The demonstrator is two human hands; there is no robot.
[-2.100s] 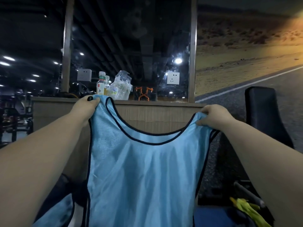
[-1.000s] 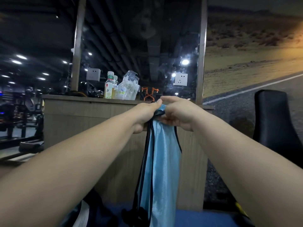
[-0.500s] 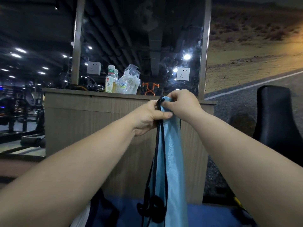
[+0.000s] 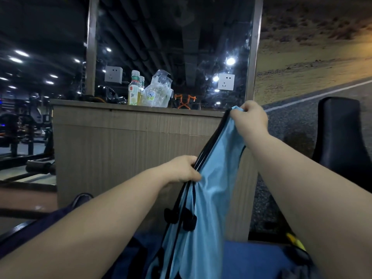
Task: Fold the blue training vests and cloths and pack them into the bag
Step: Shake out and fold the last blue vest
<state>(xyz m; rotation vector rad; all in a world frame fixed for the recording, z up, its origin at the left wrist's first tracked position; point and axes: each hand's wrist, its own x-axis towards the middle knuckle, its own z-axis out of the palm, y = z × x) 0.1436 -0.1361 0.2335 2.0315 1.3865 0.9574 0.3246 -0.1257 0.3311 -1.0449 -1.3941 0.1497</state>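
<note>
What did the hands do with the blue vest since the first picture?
The spread blue vest got folded in half, shoulder to shoulder. Then the left hand slid down its black edge, while the right hand kept the top. The bottles on the counter stayed put.

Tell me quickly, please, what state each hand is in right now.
Left hand: closed, holding the blue vest partway down its black-trimmed edge.
Right hand: closed, holding the vest's top end.

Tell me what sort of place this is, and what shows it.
Probably a gym: exercise machines stand at left, a black padded seat rises at right, and the cloth held up is a blue training vest.
</note>
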